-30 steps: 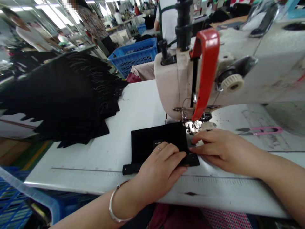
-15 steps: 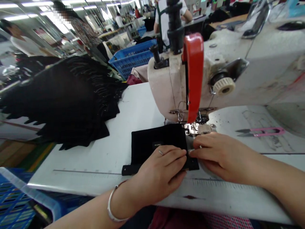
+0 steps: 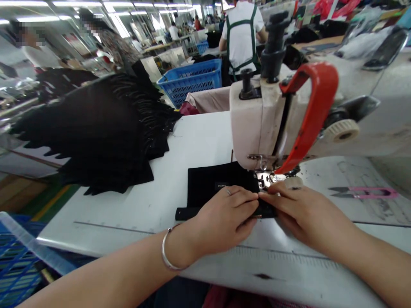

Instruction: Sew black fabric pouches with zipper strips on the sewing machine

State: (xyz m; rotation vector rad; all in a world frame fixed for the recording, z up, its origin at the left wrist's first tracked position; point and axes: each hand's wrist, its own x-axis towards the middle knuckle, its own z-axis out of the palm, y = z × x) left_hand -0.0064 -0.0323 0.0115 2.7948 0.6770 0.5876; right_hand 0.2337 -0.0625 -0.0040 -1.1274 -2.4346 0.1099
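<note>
A black fabric piece with a small dark label lies on the white sewing table. Its right edge reaches the presser foot of the sewing machine. Along its near side runs a darker strip with a bit of metallic trim. My left hand rests over the piece, fingers together, pressing and gripping it near the right edge. Beside the foot, my right hand pinches that edge, its fingertips touching those of my left. The fingers' undersides are hidden.
A fanned stack of black pieces lies on the table's left. Pink-handled thread snips are to the right. A blue crate stands behind the table, another blue basket at lower left. Co-workers are in the background.
Both hands and the fabric have moved forward relative to the presser foot. My fingertips are closer together. The machine's red lever looks more tilted, and the whole view has shifted.
</note>
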